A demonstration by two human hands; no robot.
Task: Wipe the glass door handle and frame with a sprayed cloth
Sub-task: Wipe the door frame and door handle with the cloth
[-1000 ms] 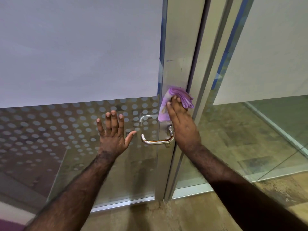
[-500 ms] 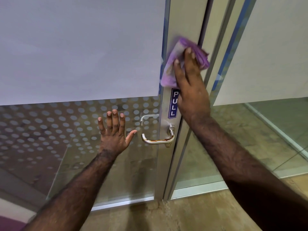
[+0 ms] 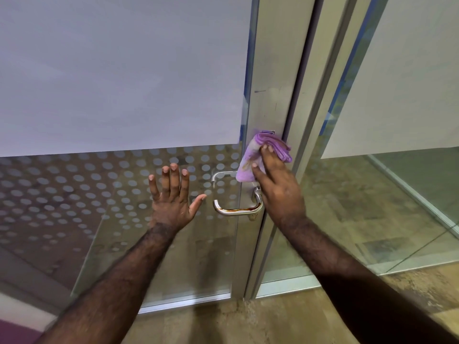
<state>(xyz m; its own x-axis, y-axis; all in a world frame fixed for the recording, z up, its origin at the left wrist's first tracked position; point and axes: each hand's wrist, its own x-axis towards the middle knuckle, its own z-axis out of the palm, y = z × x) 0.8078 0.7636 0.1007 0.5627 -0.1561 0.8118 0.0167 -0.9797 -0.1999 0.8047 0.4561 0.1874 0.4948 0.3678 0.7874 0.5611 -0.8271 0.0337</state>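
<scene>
The glass door has a silver metal frame [image 3: 275, 70] running up its right edge. A curved metal lever handle [image 3: 236, 211] with a rusty streak sticks out of the frame. My right hand [image 3: 275, 189] presses a folded purple cloth [image 3: 250, 160] flat against the frame just above the handle, hiding most of the blue label. My left hand [image 3: 171, 197] lies flat on the dotted glass left of the handle, fingers spread, holding nothing.
The door's upper glass [image 3: 124, 70] is frosted white; below it a dotted band [image 3: 74, 189]. To the right stands a fixed glass panel [image 3: 397, 194] in its own frame post [image 3: 330, 70]. Brownish floor [image 3: 223, 324] lies below the door.
My right hand has slid the cloth down the frame from above the label to just above the handle, covering the label. My left hand has stayed on the glass.
</scene>
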